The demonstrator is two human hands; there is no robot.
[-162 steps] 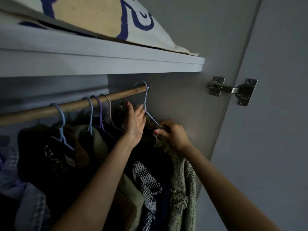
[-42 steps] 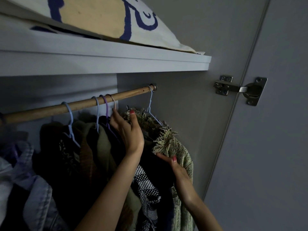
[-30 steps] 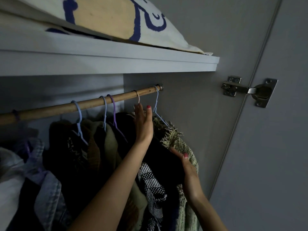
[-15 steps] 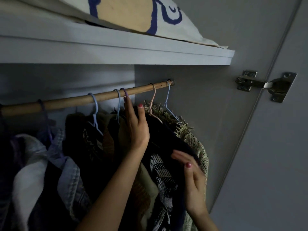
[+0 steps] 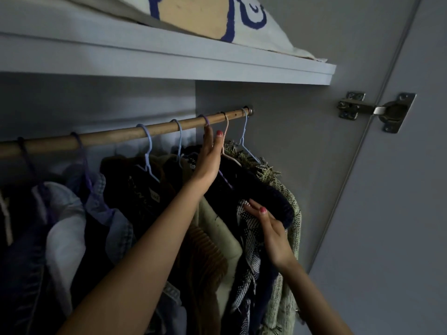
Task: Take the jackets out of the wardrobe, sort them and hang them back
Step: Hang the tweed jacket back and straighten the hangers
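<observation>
Hanging from a wooden rod (image 5: 116, 137) under a white shelf (image 5: 169, 66), the jackets fill the wardrobe side by side on thin wire hangers. At the rod's right end, against the side wall, a fringed green knit (image 5: 287, 213) hangs on a pale blue hanger (image 5: 244, 139). Just left of it a dark navy jacket (image 5: 254, 189) hangs on a beige hanger (image 5: 226, 139), and a black-and-white woven piece (image 5: 249, 240) shows below it. Further left come a cream and brown coat (image 5: 217, 233), dark garments, and pale denim jackets (image 5: 72, 226) at the far left.

The left hand (image 5: 209, 160) reaches up with straight fingers, fingertips just under the rod beside a purple hanger (image 5: 206, 119), the palm resting flat against the navy jacket's shoulder; it grips nothing. The right hand (image 5: 273, 228) is lower, fingers extended and relaxed, touching the navy jacket's sleeve edge where it meets the woven piece; it holds nothing either.

A folded cloth with blue and tan print (image 5: 205, 18) lies on the shelf. A metal hinge (image 5: 377, 111) joins the open door (image 5: 399, 213) to the wardrobe side.
</observation>
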